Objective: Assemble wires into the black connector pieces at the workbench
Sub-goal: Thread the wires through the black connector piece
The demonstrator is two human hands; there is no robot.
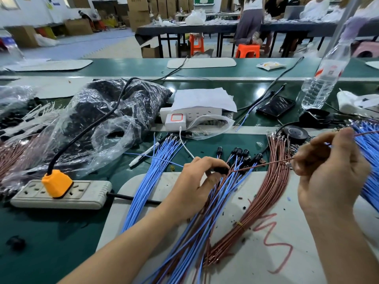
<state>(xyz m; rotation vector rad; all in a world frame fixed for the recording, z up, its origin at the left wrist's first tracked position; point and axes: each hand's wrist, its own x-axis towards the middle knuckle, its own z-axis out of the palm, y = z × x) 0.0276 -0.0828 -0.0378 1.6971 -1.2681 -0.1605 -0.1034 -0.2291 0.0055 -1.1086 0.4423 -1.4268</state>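
At near left a grey power strip (61,194) lies on the green bench (41,232) with an orange plug (57,184) in it, whose black cable (90,128) runs away over a crumpled clear plastic bag (106,136). Past the middle, a white charger (175,121) sits against a white socket block (192,114) under a sheet of paper (202,98), with a white pen (143,155) nearer. To the right are a dark phone (275,106) and a clear water bottle (322,85), and far off an orange stool (247,50) stands by a dark table (205,27).

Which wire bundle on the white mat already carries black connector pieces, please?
The mixed blue and brown wire bundle under the left hand; the plain blue bundle and plain brown bundle end in bare terminals.
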